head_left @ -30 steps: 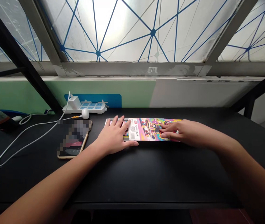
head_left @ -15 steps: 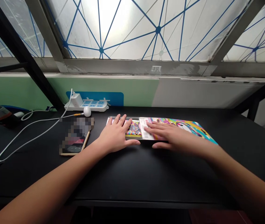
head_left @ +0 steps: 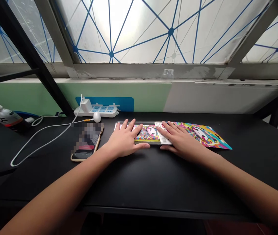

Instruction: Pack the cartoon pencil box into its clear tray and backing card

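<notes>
My left hand lies flat with its fingers spread over the left part of a shallow clear-edged case. Beneath the fingers, a bright cartoon print with a white character face shows through. Flat on top of a colourful printed sheet rests my right hand, fingers extended. This sheet has a white left strip with a barcode and overlaps the case's right part. Its right end reaches past my hand onto the desk. Both thumbs point inward along the front edge of the case.
A phone lies left of the case. Behind it, a white power strip holds a plugged charger, and a white cable loops across the black desk. A bottle stands far left. Dark frame bars slant at both sides.
My right hand and the printed sheet have shifted slightly to the right, exposing more of the cartoon print. My left hand stays on the case. The whole view has also shifted a little.
</notes>
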A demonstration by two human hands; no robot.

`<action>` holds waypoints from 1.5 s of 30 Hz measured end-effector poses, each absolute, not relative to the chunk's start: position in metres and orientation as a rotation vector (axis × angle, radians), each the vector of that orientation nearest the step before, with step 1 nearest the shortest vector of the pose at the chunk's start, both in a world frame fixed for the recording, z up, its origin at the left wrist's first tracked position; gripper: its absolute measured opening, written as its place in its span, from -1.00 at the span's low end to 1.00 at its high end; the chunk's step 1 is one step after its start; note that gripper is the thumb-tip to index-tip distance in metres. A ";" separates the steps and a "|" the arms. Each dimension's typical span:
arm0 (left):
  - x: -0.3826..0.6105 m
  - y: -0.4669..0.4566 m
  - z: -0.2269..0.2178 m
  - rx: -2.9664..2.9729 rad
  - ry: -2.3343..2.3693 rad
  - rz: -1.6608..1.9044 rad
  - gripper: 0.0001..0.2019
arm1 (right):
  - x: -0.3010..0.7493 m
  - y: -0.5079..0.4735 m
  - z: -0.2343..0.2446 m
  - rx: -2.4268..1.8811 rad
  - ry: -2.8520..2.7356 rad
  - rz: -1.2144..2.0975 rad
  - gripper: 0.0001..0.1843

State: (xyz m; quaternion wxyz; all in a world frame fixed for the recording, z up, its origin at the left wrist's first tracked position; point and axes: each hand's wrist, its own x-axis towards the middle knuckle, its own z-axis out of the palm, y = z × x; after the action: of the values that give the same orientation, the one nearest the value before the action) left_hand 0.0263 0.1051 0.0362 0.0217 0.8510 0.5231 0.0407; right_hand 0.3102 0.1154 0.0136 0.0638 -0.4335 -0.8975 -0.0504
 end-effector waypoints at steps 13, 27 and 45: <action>0.026 0.106 0.039 2.556 1.515 0.212 -0.27 | 0.428 0.074 0.014 -1.131 -2.507 -0.476 -0.14; 0.037 0.107 0.030 2.534 1.578 0.643 -0.62 | 0.208 0.018 0.018 -0.696 -2.834 0.029 -0.31; 0.028 0.117 0.030 2.718 1.448 0.633 -0.64 | 0.259 0.124 0.047 -1.093 -2.541 -0.063 -0.64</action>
State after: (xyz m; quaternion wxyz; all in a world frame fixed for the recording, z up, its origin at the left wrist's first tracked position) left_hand 0.0280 0.1167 0.0299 -0.0011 0.8644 0.4606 0.2015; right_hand 0.2589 0.1238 0.0470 0.1864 -0.3882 -0.9023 -0.0223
